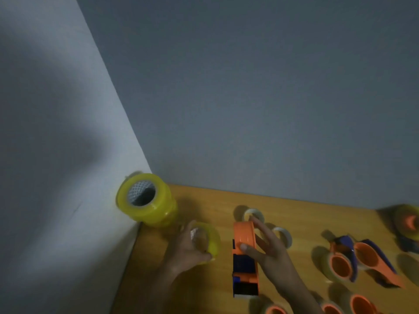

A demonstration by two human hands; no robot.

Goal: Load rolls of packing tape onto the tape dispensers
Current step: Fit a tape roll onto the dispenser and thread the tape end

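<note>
My left hand [188, 250] grips a yellowish tape roll [209, 240] that rests on the wooden table [204, 200]. Just right of it, my right hand [265, 245] holds an orange and blue tape dispenser [244, 257] standing on edge, thumb on its near side and fingers over its round orange wheel. A stack of yellow tape rolls [145, 198] stands in the corner behind my left hand.
Two empty cardboard cores [254, 215] [283, 236] lie behind the dispenser. More orange and blue dispensers [360, 259] lie at right, one [408, 223] at the far right edge, others [360, 302] along the bottom. Grey walls [249, 87] close off the left and back.
</note>
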